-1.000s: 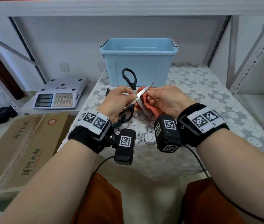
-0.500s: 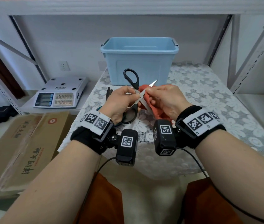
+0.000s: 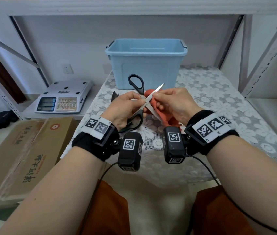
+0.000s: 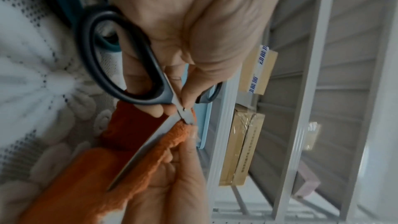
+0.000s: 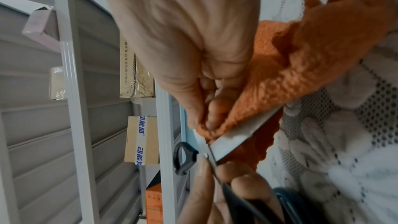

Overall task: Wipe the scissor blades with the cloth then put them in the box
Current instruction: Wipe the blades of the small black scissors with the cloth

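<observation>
left hand (image 3: pixel 125 107) grips open black-handled scissors (image 3: pixel 138 106) near pivot, fingers curled round handle; right hand (image 3: pixel 171 103) pinches orange cloth (image 4: pixel 120 164) folded over lower blade, just above lace tablecloth (image 3: pixel 210 99); blue box (image 3: pixel 146 65) behind hands, apart from scissors

The head camera looks forward and down from above both forearms, at middle range; the table (image 3: pixel 202 99) fills the frame centre, with shelving on both sides. The left wrist camera sits close behind the left hand (image 4: pixel 193 23), which enters from the top of the frame; its view is rolled, so shelf uprights run vertically at right. The right wrist camera sits equally close behind the right hand (image 5: pixel 193 40), with the shelving at left. All three views share the scissors (image 3: pixel 144 102) pivot and the orange cloth (image 3: pixel 158 107). Both wrist views are slightly blurred.
</observation>
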